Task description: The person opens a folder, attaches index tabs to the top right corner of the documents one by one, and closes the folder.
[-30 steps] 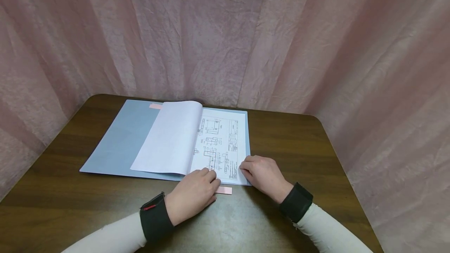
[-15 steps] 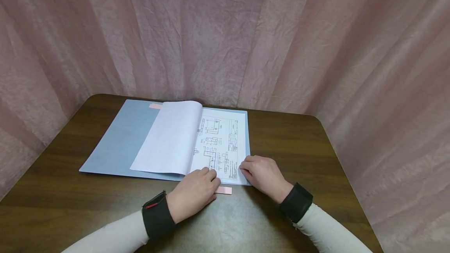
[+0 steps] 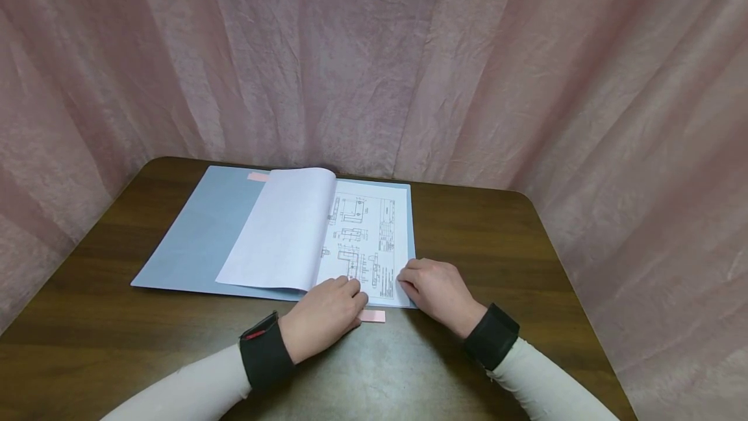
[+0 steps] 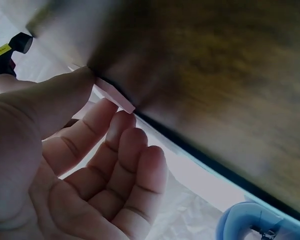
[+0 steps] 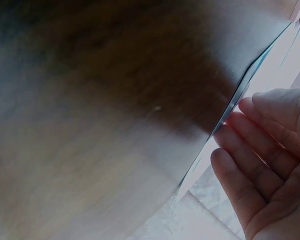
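A light blue folder (image 3: pixel 175 245) lies open on the table. Inside it, a blank white sheet (image 3: pixel 280 226) curls over to the left, baring a page with line drawings (image 3: pixel 388 239) on the right. My left hand (image 3: pixel 326 314) is at the bottom edge of that page. Its thumb and index finger pinch a pink paper strip (image 4: pixel 115 97), whose free end sticks out past the fingers in the head view. My right hand (image 3: pixel 438 288) rests on the page's lower right corner. Its thumb (image 5: pixel 280 105) and fingertips lie along the edge there.
Another pink strip (image 3: pixel 258 177) lies at the folder's top edge, beside the curled sheet. The brown wooden table (image 3: pixel 479 232) has rounded far corners, with a pink curtain (image 3: pixel 362 63) hanging behind. A blue rounded object (image 4: pixel 250 222) shows in the left wrist view.
My left wrist has shifted slightly to the right and up, its fingers staying at the pink strip. The right hand has hardly moved, and the sheets lie as before.
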The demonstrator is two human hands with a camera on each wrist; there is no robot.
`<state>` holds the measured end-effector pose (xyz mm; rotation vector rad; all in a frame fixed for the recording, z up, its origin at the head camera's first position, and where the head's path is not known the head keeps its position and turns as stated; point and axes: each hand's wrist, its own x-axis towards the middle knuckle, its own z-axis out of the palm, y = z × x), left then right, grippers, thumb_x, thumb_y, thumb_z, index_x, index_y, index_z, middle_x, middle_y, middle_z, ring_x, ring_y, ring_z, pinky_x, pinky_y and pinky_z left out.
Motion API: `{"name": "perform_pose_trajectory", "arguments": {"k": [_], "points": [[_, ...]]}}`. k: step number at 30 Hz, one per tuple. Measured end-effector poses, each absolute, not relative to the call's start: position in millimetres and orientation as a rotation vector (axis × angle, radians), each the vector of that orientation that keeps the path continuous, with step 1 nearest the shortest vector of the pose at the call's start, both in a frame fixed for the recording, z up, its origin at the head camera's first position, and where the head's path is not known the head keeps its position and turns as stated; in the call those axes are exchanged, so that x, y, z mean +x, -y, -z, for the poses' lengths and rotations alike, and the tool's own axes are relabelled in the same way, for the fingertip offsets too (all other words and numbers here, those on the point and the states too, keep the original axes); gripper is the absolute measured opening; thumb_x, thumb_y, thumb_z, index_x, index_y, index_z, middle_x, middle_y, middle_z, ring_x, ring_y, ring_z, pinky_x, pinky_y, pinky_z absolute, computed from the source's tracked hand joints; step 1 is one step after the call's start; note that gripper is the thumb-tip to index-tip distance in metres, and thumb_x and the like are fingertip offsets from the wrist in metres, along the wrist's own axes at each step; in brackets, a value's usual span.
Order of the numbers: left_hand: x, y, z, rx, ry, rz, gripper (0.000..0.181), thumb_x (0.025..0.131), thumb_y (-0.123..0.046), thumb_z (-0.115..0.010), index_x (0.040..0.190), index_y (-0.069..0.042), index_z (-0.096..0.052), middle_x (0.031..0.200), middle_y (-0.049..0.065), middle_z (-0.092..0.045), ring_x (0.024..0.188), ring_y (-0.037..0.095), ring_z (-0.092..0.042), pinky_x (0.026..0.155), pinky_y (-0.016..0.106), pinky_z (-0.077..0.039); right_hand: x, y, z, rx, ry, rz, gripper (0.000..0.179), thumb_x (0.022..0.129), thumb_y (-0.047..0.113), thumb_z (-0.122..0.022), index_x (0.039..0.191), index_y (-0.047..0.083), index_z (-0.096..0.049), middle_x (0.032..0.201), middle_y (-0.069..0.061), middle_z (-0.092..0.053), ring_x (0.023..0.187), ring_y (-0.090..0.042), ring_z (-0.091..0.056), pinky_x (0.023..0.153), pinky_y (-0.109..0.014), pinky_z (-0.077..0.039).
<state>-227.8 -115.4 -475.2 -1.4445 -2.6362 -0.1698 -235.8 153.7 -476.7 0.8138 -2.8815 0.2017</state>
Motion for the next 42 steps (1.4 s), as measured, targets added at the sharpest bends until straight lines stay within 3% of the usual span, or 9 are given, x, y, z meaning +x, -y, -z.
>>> {"name": "perform_pose_trajectory", "arguments": {"k": [9, 17, 25, 34, 42], "points": [[-226, 113, 472, -1.45, 2.607, 0.151, 0.018, 0.098, -0.025, -0.086, 0.099, -0.011, -0.075, 0.079, -0.001, -0.063, 0.067, 0.014, -0.051, 0.062, 0.027, -0.045, -236, -154, 475, 0.809, 2.882, -0.184, 0.013, 0.094, 0.02, -0.092, 0.105, 0.019, -0.087, 0.094, 0.005, -0.076, 0.077, -0.012, -0.061, 0.072, -0.029, -0.055], [-227, 114, 470, -1.547, 2.604, 0.077, 0.019, 0.102, -0.03, -0.084, 0.106, -0.012, -0.081, 0.085, -0.001, -0.067, 0.07, 0.012, -0.053, 0.065, 0.025, -0.048, -236, -154, 475, 0.803, 2.896, -0.184, 0.014, 0.094, 0.022, -0.092, 0.106, 0.019, -0.087, 0.093, 0.005, -0.076, 0.076, -0.013, -0.06, 0.071, -0.029, -0.053], [-228, 114, 465, -1.589, 2.702, 0.101, 0.018, 0.097, -0.024, -0.089, 0.107, -0.01, -0.083, 0.082, 0.0, -0.065, 0.067, 0.01, -0.051, 0.065, 0.023, -0.048, -237, -155, 477, 0.806, 2.888, -0.174, 0.013, 0.094, 0.022, -0.092, 0.106, 0.019, -0.087, 0.093, 0.005, -0.075, 0.076, -0.012, -0.06, 0.072, -0.028, -0.054], [-228, 113, 465, -1.57, 2.566, 0.118, 0.012, 0.101, -0.022, -0.082, 0.105, -0.01, -0.081, 0.082, -0.001, -0.058, 0.069, 0.012, -0.048, 0.063, 0.023, -0.042, -237, -154, 477, 0.806, 2.904, -0.154, 0.014, 0.095, 0.022, -0.091, 0.108, 0.02, -0.087, 0.095, 0.006, -0.076, 0.079, -0.011, -0.061, 0.075, -0.029, -0.056], [-232, 113, 461, -1.532, 2.644, 0.285, 0.016, 0.103, -0.025, -0.083, 0.108, -0.011, -0.079, 0.085, -0.001, -0.063, 0.072, 0.01, -0.052, 0.066, 0.023, -0.047, -236, -153, 477, 0.802, 2.916, -0.159, 0.015, 0.095, 0.023, -0.091, 0.109, 0.02, -0.087, 0.095, 0.006, -0.075, 0.078, -0.012, -0.06, 0.074, -0.028, -0.054]]}}
